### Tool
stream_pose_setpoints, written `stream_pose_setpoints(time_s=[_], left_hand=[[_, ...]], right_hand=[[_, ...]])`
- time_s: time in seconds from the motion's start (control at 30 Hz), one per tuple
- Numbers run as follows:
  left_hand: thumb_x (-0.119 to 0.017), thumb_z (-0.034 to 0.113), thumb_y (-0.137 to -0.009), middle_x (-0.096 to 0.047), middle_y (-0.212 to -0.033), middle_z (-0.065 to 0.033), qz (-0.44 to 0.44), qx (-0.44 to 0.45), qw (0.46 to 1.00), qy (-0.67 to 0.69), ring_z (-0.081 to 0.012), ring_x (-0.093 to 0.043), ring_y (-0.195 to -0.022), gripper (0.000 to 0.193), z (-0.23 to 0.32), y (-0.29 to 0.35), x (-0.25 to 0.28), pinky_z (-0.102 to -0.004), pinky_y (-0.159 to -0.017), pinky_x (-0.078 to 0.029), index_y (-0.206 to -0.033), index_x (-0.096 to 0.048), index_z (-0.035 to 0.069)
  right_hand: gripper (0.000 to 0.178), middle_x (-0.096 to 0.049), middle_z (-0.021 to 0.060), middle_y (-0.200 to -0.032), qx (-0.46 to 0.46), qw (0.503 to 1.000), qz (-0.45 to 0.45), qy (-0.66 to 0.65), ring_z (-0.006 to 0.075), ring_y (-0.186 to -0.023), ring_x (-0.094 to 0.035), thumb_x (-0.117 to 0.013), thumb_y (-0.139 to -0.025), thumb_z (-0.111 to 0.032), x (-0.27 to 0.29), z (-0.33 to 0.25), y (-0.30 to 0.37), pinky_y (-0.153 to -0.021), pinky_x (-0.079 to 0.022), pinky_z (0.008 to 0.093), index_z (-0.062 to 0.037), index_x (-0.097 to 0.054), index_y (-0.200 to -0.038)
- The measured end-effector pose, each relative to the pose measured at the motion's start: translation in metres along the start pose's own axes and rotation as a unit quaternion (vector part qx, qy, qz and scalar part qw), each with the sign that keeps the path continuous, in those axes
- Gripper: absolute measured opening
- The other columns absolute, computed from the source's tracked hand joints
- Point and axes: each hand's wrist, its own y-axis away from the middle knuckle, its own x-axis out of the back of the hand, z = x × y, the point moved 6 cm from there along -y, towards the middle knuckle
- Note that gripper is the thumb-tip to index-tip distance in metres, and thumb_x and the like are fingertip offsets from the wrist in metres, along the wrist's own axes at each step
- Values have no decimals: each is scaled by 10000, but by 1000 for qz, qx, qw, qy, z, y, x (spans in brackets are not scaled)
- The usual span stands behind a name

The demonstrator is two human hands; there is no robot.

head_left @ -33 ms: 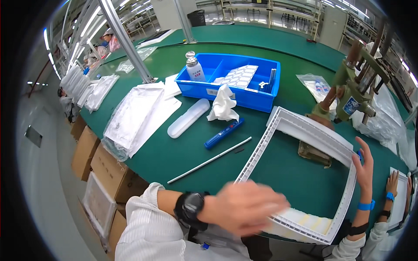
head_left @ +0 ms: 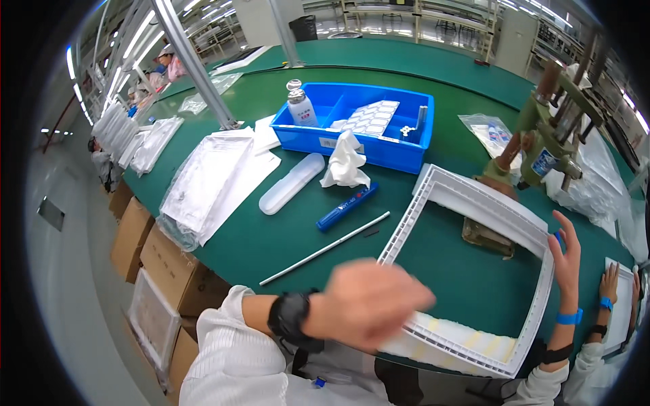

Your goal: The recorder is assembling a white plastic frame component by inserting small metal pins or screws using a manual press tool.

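A white rectangular plastic frame (head_left: pixel 401 233) lies tilted on the green table, its ribbed edges facing up and a pale strip with yellowish marks along its near side. My left hand (head_left: pixel 372 301), with a black watch on the wrist, hovers over the frame's near left corner. Motion smears its fingers, which look curled; anything within them is hidden. At the frame's right edge rests my right hand (head_left: pixel 567 260), fingers stretched upward and thumb against the edge. Something small and blue shows between its fingers, and a blue band circles the wrist.
A blue divided bin (head_left: pixel 352 152) holds a bottle and label sheets. Before it lie crumpled tissue (head_left: pixel 345 162), a translucent case (head_left: pixel 292 184), a blue marker (head_left: pixel 347 207) and a white rod (head_left: pixel 325 248). A green press (head_left: pixel 535 135) stands behind the frame; a co-worker's hands (head_left: pixel 609 284) are at right.
My left hand has shifted slightly left and up, and its fingers look more curled than before. My right hand stays at the frame's edge.
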Motion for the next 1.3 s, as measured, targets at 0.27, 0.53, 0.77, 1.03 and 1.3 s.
stream_pose_setpoints(time_s=[0.27, 0.53, 0.77, 1.03, 1.3], left_hand=[[-637, 22, -824, -608, -947, -147, -26, 245, 953, -178, -344, -602, -842, 249, -105, 18, 17, -400, -732, -497, -1073, -639, 20], [-620, -13, -825, -577, -959, -163, -89, 197, 955, -202, -366, -571, -913, 321, -122, 24, -15, -427, -811, -475, -1146, -609, -13], [-577, -17, -865, -558, -1000, -183, -68, 234, 958, -154, -393, -580, -892, 279, -130, 29, -3, -444, -772, -483, -1142, -594, 8], [-538, 16, -899, -555, -1033, -203, -55, 273, 956, -93, -422, -582, -899, 211, -118, 31, 10, -463, -763, -490, -1109, -560, 13], [-604, 132, -929, -676, -964, -140, -88, 265, 960, -36, -335, -652, -868, 149, -118, 60, 15, -383, -754, -523, -1045, -611, 39]], right_hand=[[261, -706, 66, -1024, 9, 973, 195, -123, 146, -950, -632, -501, -1001, -172, 18, 3, -8, -868, -474, 277, 1, -682, -1077], [340, -701, 106, -1101, -40, 981, 179, 60, 224, -1026, -662, -523, -861, -38, 35, 86, 11, -854, -496, 312, -105, -668, -1162], [317, -694, 111, -1135, -124, 976, 174, 28, 201, -1062, -649, -547, -908, -81, 33, 129, 27, -925, -486, 313, -84, -653, -1206], [305, -679, 107, -1145, -120, 981, 153, 7, 212, -1089, -622, -542, -909, -57, 42, 155, 29, -966, -455, 310, -32, -644, -1196], [193, -681, 69, -959, -63, 990, 121, 37, 116, -919, -628, -532, -944, -58, 32, -15, 5, -803, -471, 233, 15, -650, -1079]])
